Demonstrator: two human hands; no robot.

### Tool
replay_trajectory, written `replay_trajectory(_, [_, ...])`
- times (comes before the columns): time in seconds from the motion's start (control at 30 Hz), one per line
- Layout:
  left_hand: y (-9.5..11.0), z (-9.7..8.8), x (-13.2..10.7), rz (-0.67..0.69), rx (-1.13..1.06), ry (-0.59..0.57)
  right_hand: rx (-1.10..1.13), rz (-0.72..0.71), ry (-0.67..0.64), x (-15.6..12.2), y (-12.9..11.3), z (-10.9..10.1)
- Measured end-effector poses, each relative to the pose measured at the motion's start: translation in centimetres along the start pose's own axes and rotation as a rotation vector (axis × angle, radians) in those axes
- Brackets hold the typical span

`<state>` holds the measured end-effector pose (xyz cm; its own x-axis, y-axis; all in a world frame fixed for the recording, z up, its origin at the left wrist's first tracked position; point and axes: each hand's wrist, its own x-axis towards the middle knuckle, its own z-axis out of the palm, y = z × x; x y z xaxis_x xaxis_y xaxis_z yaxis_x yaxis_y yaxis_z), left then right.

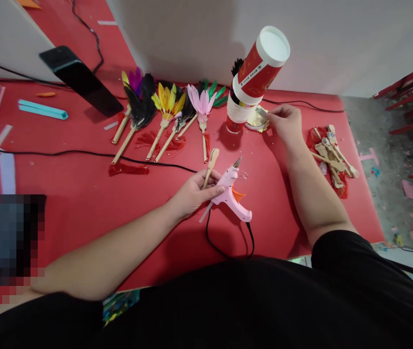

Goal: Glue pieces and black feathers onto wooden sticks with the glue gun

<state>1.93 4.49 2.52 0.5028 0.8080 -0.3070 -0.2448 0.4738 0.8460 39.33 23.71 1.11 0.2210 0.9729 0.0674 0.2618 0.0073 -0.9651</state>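
My left hand (199, 191) is closed around a pink hot glue gun (230, 186) and also holds a small wooden fan handle (211, 162) upright beside it. The gun's metal nozzle points up and away, and its orange trigger faces right. My right hand (286, 123) reaches to a small dish (255, 120) of pale yellowish bits behind the paper cups. Its fingers are pinched at a small greyish piece (261, 112) whose kind I cannot make out. Left of the cups lie several feather fans, among them a pink one (201, 102) and a yellow one (169, 102), with red tassels.
A tilted stack of red and white paper cups (255, 72) stands near the wall. Several bare wooden handles (333, 152) lie at the right on red tassels. A black phone (81, 80) leans at the left. The glue gun's cord (252, 237) loops towards me; another black cord crosses the red table (275, 203).
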Motion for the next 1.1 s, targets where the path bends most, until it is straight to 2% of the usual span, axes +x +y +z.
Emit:
replay_trajectory(0.13, [0.0,0.0,0.0,0.018,-0.004,-0.02,-0.009,-0.033,0.092,-0.4,-0.5,0.3])
replay_trajectory(0.27, [0.1,0.1,0.1,0.032,0.002,-0.03,-0.018,-0.006,0.107,-0.4,-0.6,0.3])
replay_trajectory(0.4, [0.3,0.2,0.0,0.018,0.014,-0.02,-0.013,0.054,0.07,-0.3,-0.5,0.3])
replay_trajectory(0.57, [0.4,0.2,0.0,0.018,0.019,-0.033,0.044,0.026,0.115,-0.3,-1.0,0.5])
replay_trajectory(0.73, [0.5,0.3,0.0,0.019,0.022,-0.033,0.177,0.21,0.109,-0.8,-2.2,0.6])
replay_trajectory(0.83, [0.4,0.2,0.0,0.017,0.022,-0.038,0.222,0.263,0.086,-1.1,-2.6,0.5])
replay_trajectory(0.97, [0.2,0.1,0.0,0.027,0.015,-0.039,0.164,0.221,0.06,-1.1,-2.2,0.4])
replay_trajectory(1.1, [0.1,0.1,0.1,0.039,0.022,-0.039,0.016,0.104,0.076,-0.6,-1.6,0.3])
